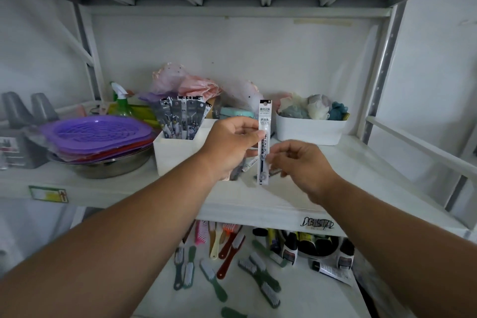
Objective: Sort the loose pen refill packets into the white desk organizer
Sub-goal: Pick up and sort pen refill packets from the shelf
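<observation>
white shelf (335, 162) | left hand (229, 147) pinches upright refill packet (264, 142) (right hand (302, 165) pinches its lower part) | organizer (178, 155) behind

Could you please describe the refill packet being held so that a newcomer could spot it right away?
Start at the white organizer on the middle shelf, left of the white bin of sponges. Just in front of it, the left hand and right hand pinch one packet upright. It is white and alone, unlike the dark packets standing in the organizer.
</observation>
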